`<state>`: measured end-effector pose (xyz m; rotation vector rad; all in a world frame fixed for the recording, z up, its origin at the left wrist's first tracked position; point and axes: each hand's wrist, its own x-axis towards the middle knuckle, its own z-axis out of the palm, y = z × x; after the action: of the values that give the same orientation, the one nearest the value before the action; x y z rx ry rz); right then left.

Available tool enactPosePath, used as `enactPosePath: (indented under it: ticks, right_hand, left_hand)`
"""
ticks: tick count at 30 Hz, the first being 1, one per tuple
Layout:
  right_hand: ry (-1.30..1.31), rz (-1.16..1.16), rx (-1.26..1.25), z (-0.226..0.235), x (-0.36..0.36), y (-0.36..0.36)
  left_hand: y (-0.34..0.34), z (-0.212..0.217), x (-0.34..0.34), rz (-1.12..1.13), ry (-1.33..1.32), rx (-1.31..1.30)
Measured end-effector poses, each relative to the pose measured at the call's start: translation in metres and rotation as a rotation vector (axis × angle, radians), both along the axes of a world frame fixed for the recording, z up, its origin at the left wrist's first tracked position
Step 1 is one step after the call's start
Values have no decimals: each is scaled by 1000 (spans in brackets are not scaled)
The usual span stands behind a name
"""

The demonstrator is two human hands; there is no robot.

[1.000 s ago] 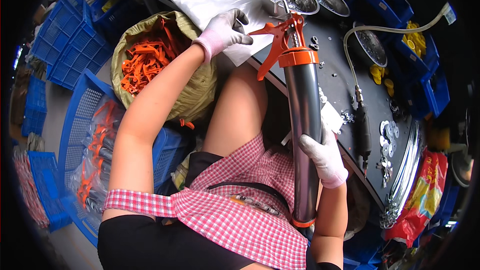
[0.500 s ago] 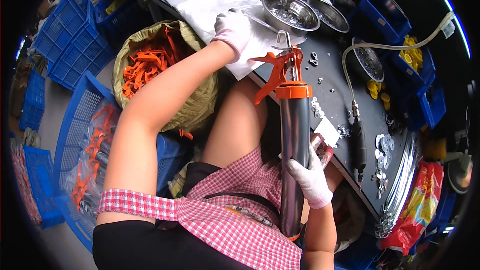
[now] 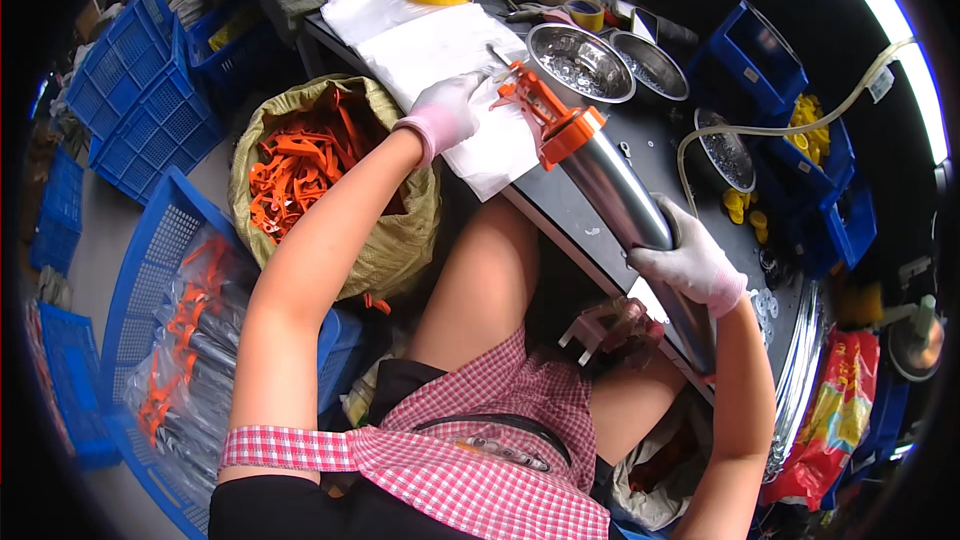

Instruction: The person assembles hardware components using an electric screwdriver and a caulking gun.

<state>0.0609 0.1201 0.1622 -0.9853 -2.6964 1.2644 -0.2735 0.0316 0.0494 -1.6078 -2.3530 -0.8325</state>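
Observation:
A caulking gun (image 3: 632, 190) with a dark shiny barrel and an orange collar and trigger lies slantwise over the table's edge. Its orange end and bent metal rod point to the far left, over white plastic bags (image 3: 420, 45). Gloved in white, my right hand (image 3: 690, 258) is wrapped round the barrel's lower half. My left hand (image 3: 447, 112), also gloved, is closed at the edge of a plastic bag, close to the orange trigger; its fingertips are partly hidden.
A sack of orange trigger parts (image 3: 300, 175) stands left of the table. Two steel bowls of small metal parts (image 3: 580, 60) sit beyond the gun. A hose-fed tool, now mostly hidden, hangs from a pale hose (image 3: 760, 130). A clamp-like fixture (image 3: 610, 330) juts from the table edge.
The gun has swung from nearly upright to a slant, its lower end shifting right with my right hand. My left hand has come slightly nearer, and the bag beneath it has shifted too.

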Motion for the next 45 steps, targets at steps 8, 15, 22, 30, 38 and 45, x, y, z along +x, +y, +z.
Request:
enactPosePath:
  ticks: [8, 15, 22, 30, 38, 45]
  right_hand:
    - [-263, 175, 581, 21, -37, 9]
    - [-259, 79, 612, 1, -76, -33]
    - [-23, 67, 476, -34, -151, -40]
    - [942, -80, 219, -78, -146, -98]
    - [867, 179, -289, -61, -43, -155]
    - [772, 272, 724, -97, -65, -120]
  left_hand:
    - [-14, 8, -3, -173, -885, 234]
    - [-31, 69, 46, -312, 28, -148]
    - [-33, 74, 55, -426, 71, -200]
    - [-163, 114, 103, -928, -42, 65]
    - [-199, 38, 115, -498, -1641, 1031]
    - [-198, 27, 144, -522, -1588, 767]
